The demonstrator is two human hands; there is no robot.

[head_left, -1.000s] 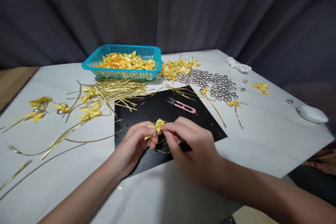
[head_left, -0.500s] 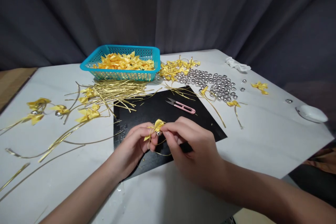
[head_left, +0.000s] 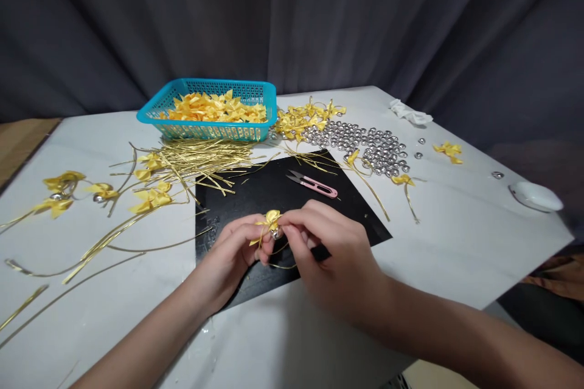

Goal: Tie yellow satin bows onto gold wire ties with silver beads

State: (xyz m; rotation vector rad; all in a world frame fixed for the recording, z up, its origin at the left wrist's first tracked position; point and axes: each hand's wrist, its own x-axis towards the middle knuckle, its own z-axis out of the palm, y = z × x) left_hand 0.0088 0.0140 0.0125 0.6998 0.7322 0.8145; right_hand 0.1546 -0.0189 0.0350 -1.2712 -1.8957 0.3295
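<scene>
Between the fingers of my left hand (head_left: 237,246) is a yellow ribbon flower (head_left: 272,217) with a small silver bell (head_left: 275,234) against it. My right hand (head_left: 335,249) pinches at the flower's right side, thumb and forefinger closed on what looks like the thin gold cord (head_left: 283,267) that loops below. The exact grip point is hidden by the fingertips. Both hands are over a black mat (head_left: 260,285). Pink thread snips (head_left: 314,184) lie on the mat just beyond them, blades pointing left.
A blue basket (head_left: 207,124) of yellow ribbon flowers stands at the back. Before it lies a pile of gold cords (head_left: 205,158). Many silver bells (head_left: 365,143) spread to the right, near a white computer mouse (head_left: 536,196). Finished-looking flowers with cords (head_left: 152,197) lie at left.
The view has shifted very slightly, moving the table things a little left. Both hands keep their hold on the flower and cord with barely any finger movement.
</scene>
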